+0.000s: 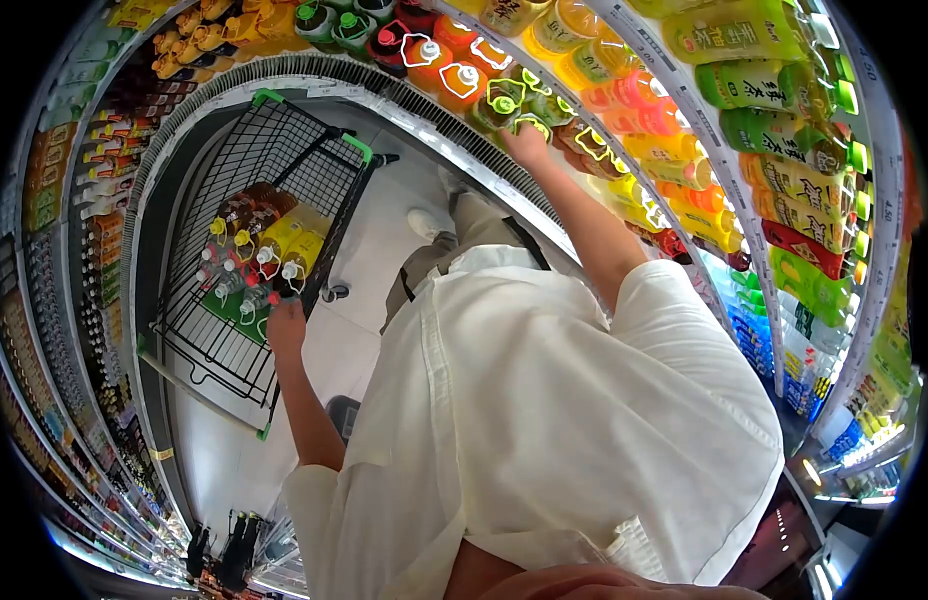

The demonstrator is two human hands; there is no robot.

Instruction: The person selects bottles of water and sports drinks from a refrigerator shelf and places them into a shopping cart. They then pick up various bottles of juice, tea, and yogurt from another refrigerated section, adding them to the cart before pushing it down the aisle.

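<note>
My right hand (pixel 527 145) is at the lower drinks shelf, with its fingers closed at the light-green handle of a large bottle of green drink (pixel 496 108). Similar big bottles with loop handles stand beside it, some holding red drink (pixel 462 80). On the other side, my left hand (pixel 286 326) is closed at the side of a black wire shopping cart (pixel 274 150), close to a red-capped bottle (pixel 256 298). What its fingers hold is hidden. Several bottles lie in the cart, among them yellow ones (pixel 302 228) and dark brown ones (pixel 269 200).
Shelves of bottled drinks (pixel 754 85) curve around on the right, with price strips along their edges. More stocked shelves (pixel 109 160) line the left. Pale floor tiles (pixel 369 210) lie between cart and shelf. Dark figures (pixel 239 550) appear at lower left.
</note>
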